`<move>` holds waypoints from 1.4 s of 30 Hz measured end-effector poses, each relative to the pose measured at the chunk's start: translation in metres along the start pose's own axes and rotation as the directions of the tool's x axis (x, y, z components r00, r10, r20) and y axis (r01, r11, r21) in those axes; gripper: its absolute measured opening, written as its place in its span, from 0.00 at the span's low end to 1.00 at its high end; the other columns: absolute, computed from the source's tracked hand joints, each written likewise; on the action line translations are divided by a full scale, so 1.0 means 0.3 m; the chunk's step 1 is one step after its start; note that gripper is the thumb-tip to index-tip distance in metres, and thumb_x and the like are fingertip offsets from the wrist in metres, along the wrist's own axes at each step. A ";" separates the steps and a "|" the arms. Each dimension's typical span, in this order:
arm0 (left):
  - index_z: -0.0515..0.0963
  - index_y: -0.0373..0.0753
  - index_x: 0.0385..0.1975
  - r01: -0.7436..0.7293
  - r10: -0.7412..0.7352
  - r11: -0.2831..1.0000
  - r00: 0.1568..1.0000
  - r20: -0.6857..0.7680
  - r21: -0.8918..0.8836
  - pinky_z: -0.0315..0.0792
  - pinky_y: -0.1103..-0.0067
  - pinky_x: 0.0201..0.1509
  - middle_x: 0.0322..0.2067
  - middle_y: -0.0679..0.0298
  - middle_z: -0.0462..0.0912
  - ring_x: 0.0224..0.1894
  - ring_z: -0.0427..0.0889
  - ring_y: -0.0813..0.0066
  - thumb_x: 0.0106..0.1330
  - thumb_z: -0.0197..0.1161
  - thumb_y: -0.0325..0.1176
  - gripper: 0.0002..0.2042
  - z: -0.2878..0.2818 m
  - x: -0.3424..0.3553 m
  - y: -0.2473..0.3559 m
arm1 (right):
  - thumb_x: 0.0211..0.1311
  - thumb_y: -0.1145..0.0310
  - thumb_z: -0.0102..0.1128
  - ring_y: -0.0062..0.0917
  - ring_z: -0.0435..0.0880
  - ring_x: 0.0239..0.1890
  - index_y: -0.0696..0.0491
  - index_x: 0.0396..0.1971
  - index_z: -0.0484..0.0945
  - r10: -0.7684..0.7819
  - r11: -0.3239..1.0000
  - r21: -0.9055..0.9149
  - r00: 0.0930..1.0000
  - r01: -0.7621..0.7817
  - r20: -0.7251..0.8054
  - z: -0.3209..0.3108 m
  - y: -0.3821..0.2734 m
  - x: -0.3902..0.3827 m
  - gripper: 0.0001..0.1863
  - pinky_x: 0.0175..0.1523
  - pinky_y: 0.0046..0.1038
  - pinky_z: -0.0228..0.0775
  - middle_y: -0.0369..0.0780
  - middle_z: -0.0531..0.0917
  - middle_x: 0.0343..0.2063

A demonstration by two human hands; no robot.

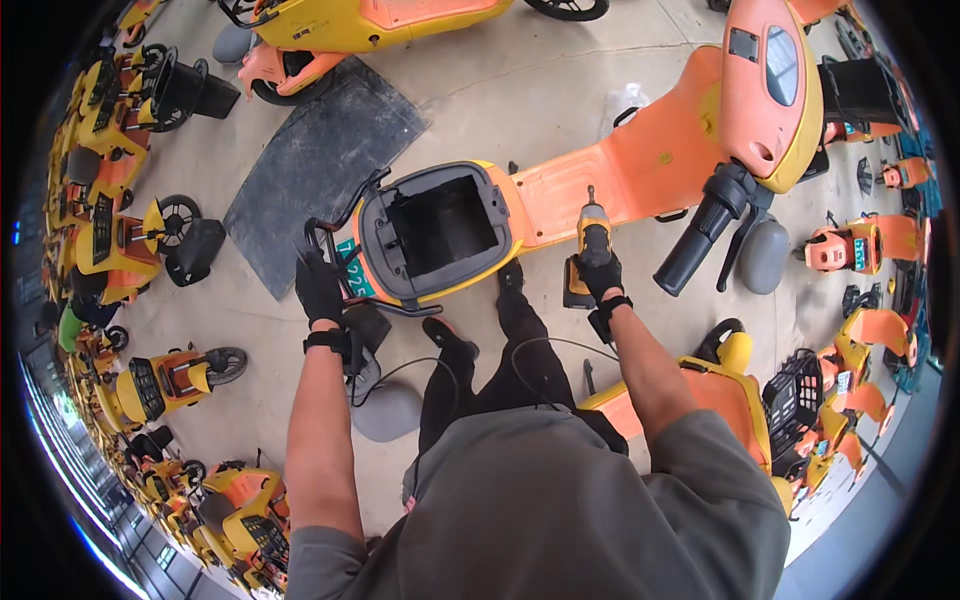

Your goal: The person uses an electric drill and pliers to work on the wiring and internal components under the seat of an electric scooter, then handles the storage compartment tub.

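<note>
My left hand (pixel 320 285), in a black glove, is closed on the black rear rack (pixel 322 233) of an orange-and-yellow scooter (pixel 560 185), beside its green plate (pixel 353 268). The scooter lies crosswise in front of me, seatless, with a grey-rimmed storage opening (pixel 445 225) showing. My gloved right hand (pixel 600 275) grips a yellow-and-black cordless drill (pixel 593 230), its bit pointing forward over the near edge of the footboard. The scooter's handlebar grip (pixel 680 250) hangs to the right of the drill.
Rows of yellow-and-orange scooters (pixel 120 230) line both sides, with another (pixel 390 20) across the front. A dark mat (pixel 270 220) lies at left. Grey padded pieces (pixel 388 412) rest near my feet and at right. Another orange scooter (pixel 720 420) stands at lower right.
</note>
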State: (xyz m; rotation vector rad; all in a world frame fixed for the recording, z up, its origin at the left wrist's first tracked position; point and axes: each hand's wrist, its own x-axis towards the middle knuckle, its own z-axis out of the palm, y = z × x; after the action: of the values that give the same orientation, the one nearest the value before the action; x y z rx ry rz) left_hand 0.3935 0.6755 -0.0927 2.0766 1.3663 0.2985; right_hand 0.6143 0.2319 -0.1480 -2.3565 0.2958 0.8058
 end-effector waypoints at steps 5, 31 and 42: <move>0.75 0.33 0.34 0.188 -0.189 0.982 0.981 -0.033 -0.013 0.66 0.72 0.29 0.17 0.60 0.75 0.21 0.74 0.70 0.69 0.42 0.50 0.24 -0.018 0.020 0.164 | 0.46 0.56 0.65 0.35 0.81 0.41 0.54 0.50 0.71 -0.011 0.999 0.032 1.000 0.011 0.011 0.034 0.040 0.121 0.31 0.45 0.33 0.73 0.45 0.80 0.40; 0.74 0.34 0.35 0.186 -0.181 0.982 0.976 -0.124 0.027 0.54 0.83 0.21 0.13 0.72 0.62 0.16 0.60 0.85 0.71 0.44 0.45 0.19 -0.020 0.003 0.173 | 0.47 0.62 0.61 0.40 0.81 0.43 0.54 0.48 0.72 0.199 0.907 -0.364 0.977 -0.212 -0.075 0.316 0.004 0.712 0.25 0.46 0.33 0.74 0.47 0.81 0.42; 0.73 0.33 0.45 0.211 -0.222 0.971 0.971 -0.094 -0.115 0.55 0.87 0.24 0.18 0.74 0.66 0.20 0.62 0.89 0.73 0.43 0.44 0.19 -0.050 -0.019 0.178 | 0.59 0.65 0.59 0.24 0.74 0.27 0.42 0.50 0.69 0.538 0.763 0.463 0.840 -0.451 -0.069 0.432 0.088 0.880 0.19 0.29 0.31 0.69 0.34 0.76 0.33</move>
State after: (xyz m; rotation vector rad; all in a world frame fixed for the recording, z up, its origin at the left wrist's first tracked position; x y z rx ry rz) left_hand 0.4232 0.6618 -0.0475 1.8296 1.5913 0.3832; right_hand 0.7505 0.2895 -0.4034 -1.9416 1.1130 0.6454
